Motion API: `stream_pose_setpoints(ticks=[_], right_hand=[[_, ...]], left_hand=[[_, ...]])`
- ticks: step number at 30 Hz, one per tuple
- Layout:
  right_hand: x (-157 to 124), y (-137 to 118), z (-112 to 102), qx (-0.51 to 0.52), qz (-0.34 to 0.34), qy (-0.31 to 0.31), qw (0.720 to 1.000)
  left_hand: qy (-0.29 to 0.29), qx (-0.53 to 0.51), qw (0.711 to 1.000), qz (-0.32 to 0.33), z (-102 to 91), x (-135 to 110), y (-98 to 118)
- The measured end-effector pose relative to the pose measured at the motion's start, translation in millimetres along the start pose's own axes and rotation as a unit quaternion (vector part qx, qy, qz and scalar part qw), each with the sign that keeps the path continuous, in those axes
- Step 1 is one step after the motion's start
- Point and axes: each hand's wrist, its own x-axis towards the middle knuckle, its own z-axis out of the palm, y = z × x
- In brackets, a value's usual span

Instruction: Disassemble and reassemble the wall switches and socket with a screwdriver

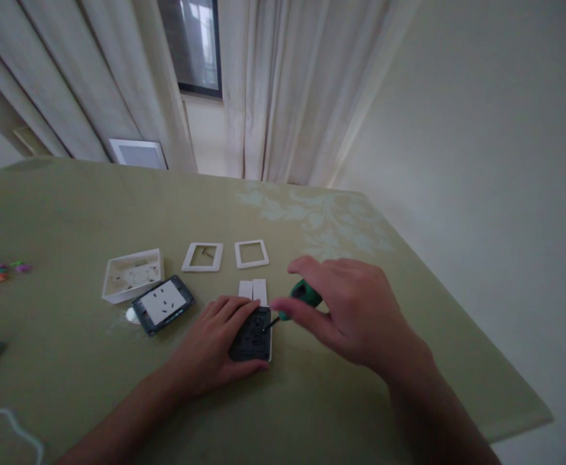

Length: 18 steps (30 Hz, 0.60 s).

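Tablecloth (312,413): green, under both hands
Left hand (222,339): steadying the dark panel (251,336), thumb along its near edge, fingers across its far left
Right hand (355,316): gripping the green screwdriver (306,294), shaft slanting down-left onto the panel
Panel position: between the hands, left one nearer, touching; roughly square
Farther: two white frames (200,268), then curtains (302,84)
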Motion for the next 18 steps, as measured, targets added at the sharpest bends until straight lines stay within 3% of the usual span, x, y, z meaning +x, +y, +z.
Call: stream_pose_setpoints(ticks=[2, 6, 9, 11, 15, 18], right_hand=[[0.4, 0.4, -0.2, 0.012, 0.01, -0.005, 1.0], [-1.2, -0.2, 0.4, 0.067, -0.066, -0.009, 0.996], [-1.3, 1.9, 1.0, 0.016, -0.003, 0.01, 1.0], [-0.4, 1.2, 0.8, 0.036, 0.004, 0.006, 0.999], [-0.1, -13.5, 3.4, 0.128, -0.121, -0.011, 0.984], [-1.0, -20.2, 8.0, 0.077, -0.147, 0.03, 0.986]], left_hand=[[-0.003, 0.004, 1.0, -0.003, -0.2, 1.0, 0.5], [-0.007, -0.003, 1.0, 0.006, -0.9, 1.8, 1.5], [-0.008, -0.002, 1.0, 0.004, -1.4, 1.3, 1.5], [-0.009, 0.0, 1.0, -0.002, -1.3, 1.0, 1.4], [-0.021, -0.018, 1.0, -0.01, -0.8, 1.1, 2.2], [-0.025, -0.029, 0.999, -0.014, -1.2, 0.9, 2.6]])
